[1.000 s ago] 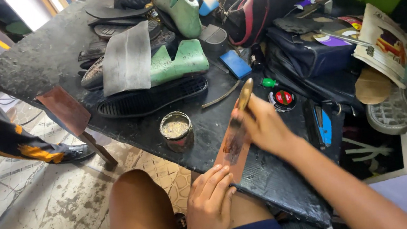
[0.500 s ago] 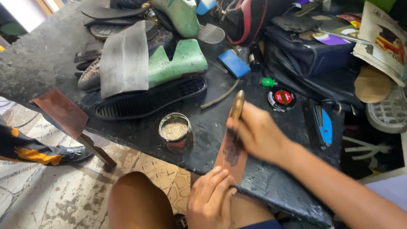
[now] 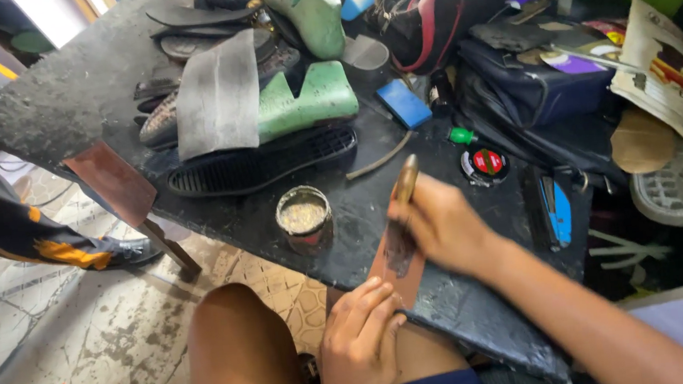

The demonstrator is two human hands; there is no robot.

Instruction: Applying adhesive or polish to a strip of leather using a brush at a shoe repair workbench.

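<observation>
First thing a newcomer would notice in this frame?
Likely the two hands at the near edge of the black worktable: the right hand works a brush with a tan handle over a flat brown leather strip, which the left hand steadies. Beside them stands a small open round tin, and behind it lie green shoe lasts and a black ridged sole.

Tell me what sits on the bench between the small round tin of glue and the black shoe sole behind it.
Nothing: in the head view a bare strip of dark benchtop separates the open tin from the black treaded sole. They stand apart, not touching.
</observation>
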